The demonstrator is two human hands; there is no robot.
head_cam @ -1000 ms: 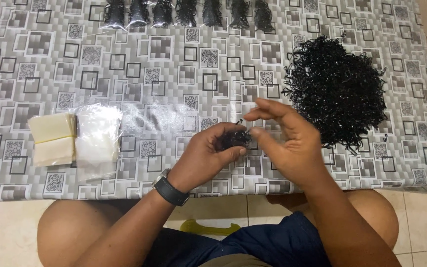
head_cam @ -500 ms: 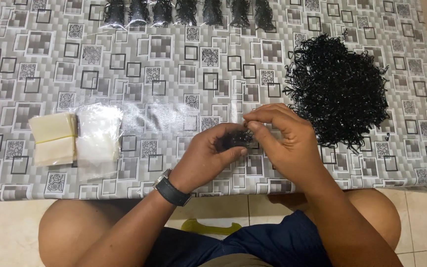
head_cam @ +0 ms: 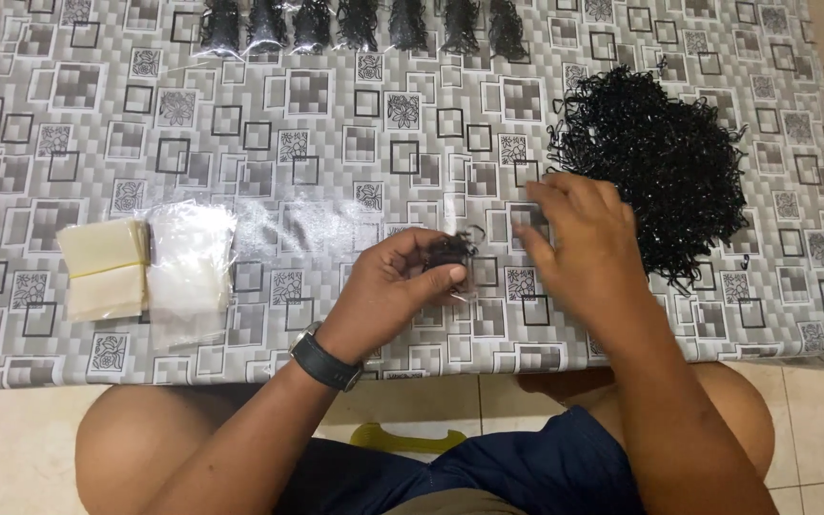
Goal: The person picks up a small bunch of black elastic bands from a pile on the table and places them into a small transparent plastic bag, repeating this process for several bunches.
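The left hand's fingers (head_cam: 436, 277) were pinched round a small bunch of black elastic bands (head_cam: 450, 250), held just above the table edge at the middle of the frame, maybe already inside a tiny clear bag, honestly couldn't tell. The left hand (head_cam: 388, 291) had a black watch (head_cam: 324, 360) on its wrist. The right hand (head_cam: 579, 238) sat just to the right of the bunch, fingers loose and spread, holding nothing, a bit blurred and not touching the bands.

Past that hand, at right of the frame, lay the big heap of loose black bands (head_cam: 655, 157). Along the top edge sat a row of filled little packets (head_cam: 360, 21). At left were a stack of clear bags (head_cam: 188, 262) and some cream paper slips (head_cam: 104, 269), all on the grey patterned tablecloth (head_cam: 336, 143).

Looked to me like the portioning step: one bunch gathered, not yet packed away. I'd say the next move needed the free hand to bring either more bands or a bag, while the pinch stayed tight so the bunch didn't spring apart.
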